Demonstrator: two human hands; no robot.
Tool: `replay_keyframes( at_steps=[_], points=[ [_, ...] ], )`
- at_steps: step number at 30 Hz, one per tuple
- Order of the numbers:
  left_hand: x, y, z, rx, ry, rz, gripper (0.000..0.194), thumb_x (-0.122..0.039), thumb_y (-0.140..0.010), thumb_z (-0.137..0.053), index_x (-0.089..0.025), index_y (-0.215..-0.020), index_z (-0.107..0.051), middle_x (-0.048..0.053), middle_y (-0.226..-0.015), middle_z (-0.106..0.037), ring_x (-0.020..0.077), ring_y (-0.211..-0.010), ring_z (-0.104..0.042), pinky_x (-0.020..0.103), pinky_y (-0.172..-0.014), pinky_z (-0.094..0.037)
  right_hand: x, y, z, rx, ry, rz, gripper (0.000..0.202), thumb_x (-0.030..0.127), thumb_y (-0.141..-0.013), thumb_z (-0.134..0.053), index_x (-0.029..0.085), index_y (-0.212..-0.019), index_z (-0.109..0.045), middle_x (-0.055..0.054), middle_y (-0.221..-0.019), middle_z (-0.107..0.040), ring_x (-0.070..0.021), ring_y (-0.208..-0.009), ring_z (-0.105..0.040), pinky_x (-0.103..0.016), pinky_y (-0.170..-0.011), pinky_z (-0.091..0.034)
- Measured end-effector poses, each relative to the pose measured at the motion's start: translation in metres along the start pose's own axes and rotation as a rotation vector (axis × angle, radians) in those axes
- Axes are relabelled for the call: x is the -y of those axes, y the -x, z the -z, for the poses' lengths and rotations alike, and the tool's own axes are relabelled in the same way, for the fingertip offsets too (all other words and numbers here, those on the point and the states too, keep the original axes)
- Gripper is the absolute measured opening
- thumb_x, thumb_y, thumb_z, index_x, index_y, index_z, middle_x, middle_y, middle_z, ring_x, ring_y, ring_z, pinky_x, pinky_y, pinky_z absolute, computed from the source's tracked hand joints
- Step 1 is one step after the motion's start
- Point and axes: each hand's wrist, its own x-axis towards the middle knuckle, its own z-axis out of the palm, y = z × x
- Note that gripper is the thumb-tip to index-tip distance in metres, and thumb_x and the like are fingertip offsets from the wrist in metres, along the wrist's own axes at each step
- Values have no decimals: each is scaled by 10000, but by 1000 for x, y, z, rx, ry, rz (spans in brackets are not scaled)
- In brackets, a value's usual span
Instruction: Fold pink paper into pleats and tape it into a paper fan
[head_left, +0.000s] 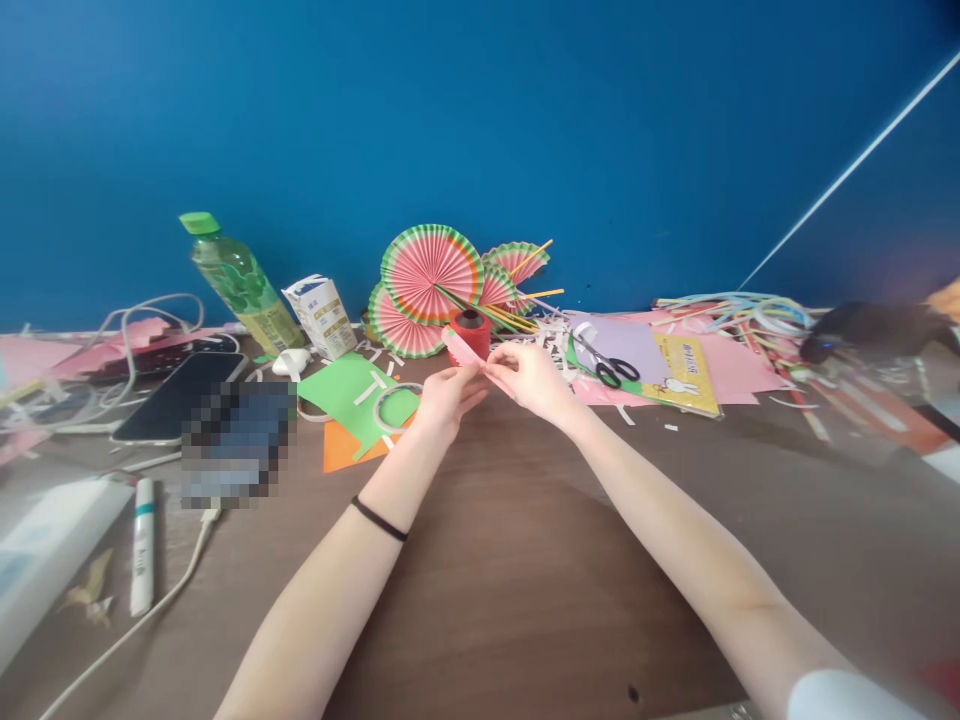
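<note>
Between my two hands is a narrow strip of pink paper (465, 350), held above the brown table. My left hand (448, 397) pinches it from the left, and my right hand (531, 378) pinches it from the right. The fingertips meet near the strip's lower end, so its folds there are hard to make out. Just behind the strip stands a red round container (472, 322) with a dark top. Pleated paper fans (433, 272) in pink and green lean against the blue wall behind it.
Left: green paper (349, 390), a tape roll (397, 407), a white carton (322, 316), a tilted green bottle (241, 280), phones, cables and a marker (142, 545). Right: black-handled scissors (617, 372), a yellow packet (682, 372), coloured sheets. Someone's blurred arm shows at far right.
</note>
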Motion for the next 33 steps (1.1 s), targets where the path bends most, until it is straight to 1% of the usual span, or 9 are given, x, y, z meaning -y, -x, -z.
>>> replay_keyframes(
  at_steps=[5, 9, 13, 16, 20, 24, 28, 30, 33],
  points=[
    [0, -2, 0, -47, 111, 84, 34, -149, -676, -659, -126, -699, -648, 72, -782, -701, 150, -785, -666, 256, -793, -488, 0, 1, 0, -23, 3, 9, 125, 257, -768, -531, 171, -700, -590, 4, -651, -601, -132, -611, -552, -262, -595, -430],
    [1, 0, -3, -55, 145, 40, 15, -115, -678, -628, -116, -664, -630, 55, -700, -686, 134, -688, -662, 265, -773, -503, -1, 1, -1, -1, -32, -19, 99, 248, -757, -552, 170, -727, -606, -1, -748, -570, -117, -600, -545, -264, -566, -442],
    [4, 3, -3, -23, 131, -27, 32, -122, -661, -635, -107, -656, -608, 54, -669, -678, 128, -644, -654, 277, -760, -508, -1, 0, 0, 14, 46, 56, 63, 193, -723, -597, 165, -667, -601, -5, -814, -508, -116, -683, -541, -287, -679, -452],
    [5, 5, -3, -32, 12, -71, 81, -164, -646, -658, -114, -644, -594, 42, -643, -669, 118, -633, -643, 265, -745, -500, 6, 1, 6, 67, 175, 145, 101, 165, -740, -590, 166, -640, -588, -6, -784, -499, -129, -719, -520, -293, -706, -423],
    [-2, 9, -3, -37, -274, -93, 113, -206, -631, -661, -120, -596, -597, 37, -604, -655, 132, -626, -633, 256, -691, -490, 15, 2, 19, 147, 274, 251, 143, 135, -757, -572, 168, -619, -585, -17, -758, -528, -154, -792, -506, -292, -733, -384],
    [-17, 16, -2, 69, -538, -90, 84, -187, -601, -664, -123, -575, -617, 39, -593, -648, 147, -618, -621, 270, -673, -492, 16, 2, 29, 265, 182, 202, 114, 156, -762, -566, 167, -660, -615, 0, -707, -576, -122, -668, -514, -262, -648, -376],
    [-34, 22, 3, 172, -713, -88, 76, -182, -617, -632, -132, -561, -626, 34, -598, -638, 137, -604, -602, 265, -661, -489, 19, 5, 31, 313, 83, 139, 89, 200, -747, -588, 170, -678, -635, 10, -679, -602, -115, -641, -526, -251, -617, -377],
    [-40, 23, 7, 225, -761, -84, 97, -199, -639, -615, -138, -567, -636, 37, -618, -640, 134, -605, -595, 252, -636, -482, 20, 6, 28, 323, 27, 82, 80, 208, -739, -593, 169, -691, -644, 5, -695, -626, -120, -657, -552, -253, -628, -392],
    [-43, 23, 11, 273, -742, -46, 116, -217, -660, -610, -146, -572, -637, 43, -616, -641, 136, -577, -587, 243, -579, -466, 19, 6, 24, 331, -17, 5, 93, 233, -739, -592, 166, -726, -655, -3, -705, -653, -121, -638, -569, -256, -619, -404]
  ],
)
